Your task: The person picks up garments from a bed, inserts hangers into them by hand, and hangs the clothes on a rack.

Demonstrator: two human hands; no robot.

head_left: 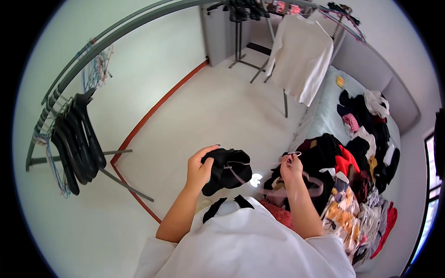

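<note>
Cloth [217, 180] in the left hand [199, 169], pink hanger [238, 174] in the right hand [291, 167].
Black and bunched, the cloth hangs over the pale floor [185, 121], its left edge pinched between the left thumb, which lies across the near face, and fingers that curl behind the upper edge; most of it spreads to the right, clear of the fingertips. The right fingers are drawn together on the hanger just below its hook [295, 153], which pokes out above them. One end of the hanger overlaps the cloth; whether it is inside, I cannot tell. The other end, blurred, shows over the clothes pile [337, 160] beside the right forearm.
</note>
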